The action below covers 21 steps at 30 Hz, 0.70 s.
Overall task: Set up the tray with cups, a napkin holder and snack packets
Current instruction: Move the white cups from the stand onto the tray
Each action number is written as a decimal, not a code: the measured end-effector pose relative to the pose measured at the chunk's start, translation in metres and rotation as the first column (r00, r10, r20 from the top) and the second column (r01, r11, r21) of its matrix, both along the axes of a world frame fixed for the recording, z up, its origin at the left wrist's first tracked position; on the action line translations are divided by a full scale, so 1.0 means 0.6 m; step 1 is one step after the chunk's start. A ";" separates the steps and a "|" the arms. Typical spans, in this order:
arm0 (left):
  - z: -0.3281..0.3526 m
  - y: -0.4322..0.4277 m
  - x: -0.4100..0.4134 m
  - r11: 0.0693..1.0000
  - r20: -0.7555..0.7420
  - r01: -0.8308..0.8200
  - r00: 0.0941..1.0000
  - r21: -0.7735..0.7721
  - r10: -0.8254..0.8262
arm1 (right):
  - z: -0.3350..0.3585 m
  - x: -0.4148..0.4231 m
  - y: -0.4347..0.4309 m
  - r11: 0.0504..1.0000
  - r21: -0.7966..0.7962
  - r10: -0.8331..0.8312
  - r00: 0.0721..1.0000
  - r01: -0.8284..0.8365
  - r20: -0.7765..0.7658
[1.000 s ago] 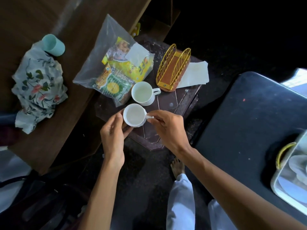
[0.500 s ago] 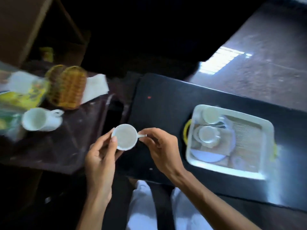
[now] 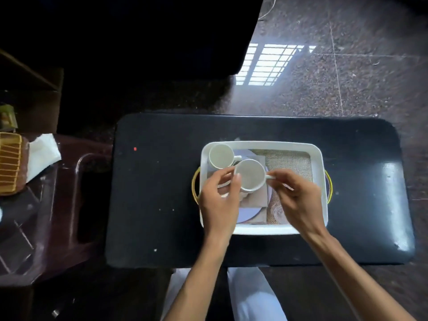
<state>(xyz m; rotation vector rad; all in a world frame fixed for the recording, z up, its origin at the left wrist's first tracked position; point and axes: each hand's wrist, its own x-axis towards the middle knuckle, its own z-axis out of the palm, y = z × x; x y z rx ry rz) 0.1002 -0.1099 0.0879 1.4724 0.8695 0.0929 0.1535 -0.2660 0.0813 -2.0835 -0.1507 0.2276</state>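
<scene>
A white tray [image 3: 320, 172] with yellow handles stands on a black table [image 3: 157, 181]. One white cup [image 3: 221, 156] sits in its far left corner. I hold a second white cup [image 3: 250, 174] just above the tray's left half, beside the first. My right hand [image 3: 298, 198] pinches its handle, and my left hand [image 3: 220, 200] steadies its left side. Another cup under it is mostly hidden. The yellow napkin holder [image 3: 9, 163] and a white napkin [image 3: 42, 151] lie on a dark stand at the far left.
A woven mat [image 3: 289, 163] and a pale round plate [image 3: 246, 215] line the tray bottom. The dark brown stand [image 3: 53, 216] sits left of the table, with a gap between them. Speckled floor lies beyond, lit by a window patch. My white-trousered knees are below the table.
I carried the cup from the left stand over to the black table and now hold it above the tray. My view swung right, so the snack bag has left the frame.
</scene>
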 end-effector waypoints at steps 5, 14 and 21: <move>-0.047 -0.067 0.058 0.994 -0.052 0.051 0.998 0.096 -0.047 | -0.061 0.056 -0.059 0.997 -0.073 -0.017 0.999 0.015 -0.027; -0.111 -0.094 0.113 0.978 -0.198 0.029 0.980 0.208 0.013 | -0.145 0.113 -0.061 0.999 -0.034 0.004 0.996 -0.007 -0.087; -0.133 -0.101 0.116 0.969 -0.250 0.007 0.967 0.247 0.057 | -0.174 0.120 -0.064 0.999 -0.025 0.022 0.995 -0.025 -0.102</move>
